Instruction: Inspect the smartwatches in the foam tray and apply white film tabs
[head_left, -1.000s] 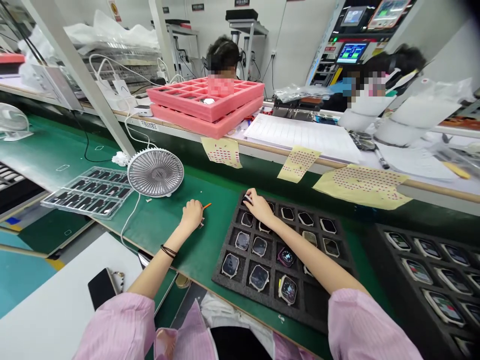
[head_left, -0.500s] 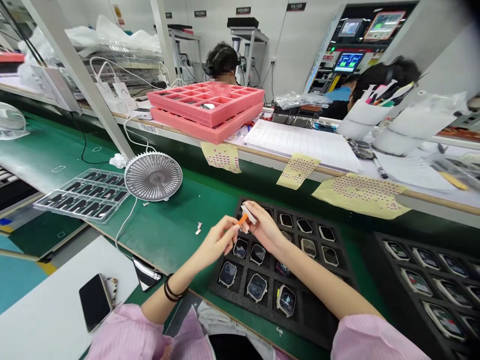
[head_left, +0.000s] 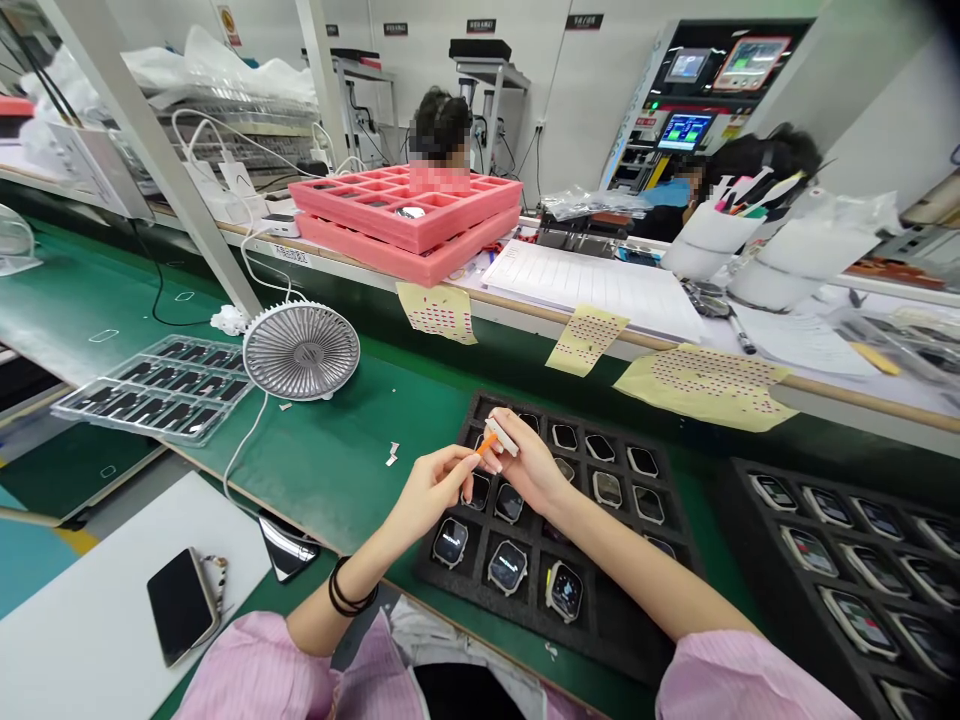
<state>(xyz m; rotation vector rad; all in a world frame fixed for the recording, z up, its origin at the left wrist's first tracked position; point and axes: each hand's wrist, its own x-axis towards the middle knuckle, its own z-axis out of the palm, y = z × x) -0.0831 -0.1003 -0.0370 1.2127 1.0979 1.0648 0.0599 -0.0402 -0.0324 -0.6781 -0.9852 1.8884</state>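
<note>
My left hand (head_left: 439, 480) pinches a thin orange stick (head_left: 487, 444) between thumb and fingertips. The stick's tip meets a small pale watch case (head_left: 502, 437), seen nearly edge-on, which the fingers of my right hand (head_left: 534, 470) grip. Both hands are above the back left of a black foam tray (head_left: 607, 612) with square watch faces in its pockets. Along the near row, a watch (head_left: 450, 542) and its neighbour (head_left: 508, 567) show white writing; a third watch (head_left: 564, 591) with a yellow tab shows a lit dial. My right forearm hides several pockets.
At the right is another black foam tray (head_left: 757, 560) of watches. A round fan (head_left: 302, 352) and a clear tray of black parts (head_left: 161, 388) stand left. Pink foam trays (head_left: 420, 235) rest on the shelf. A phone (head_left: 181, 605) lies near left. Two people sit beyond the shelf.
The two left watches in the near row have lit up with white writing. The watch case has turned a little in my right hand, the orange stick still against it. The view has shifted slightly.
</note>
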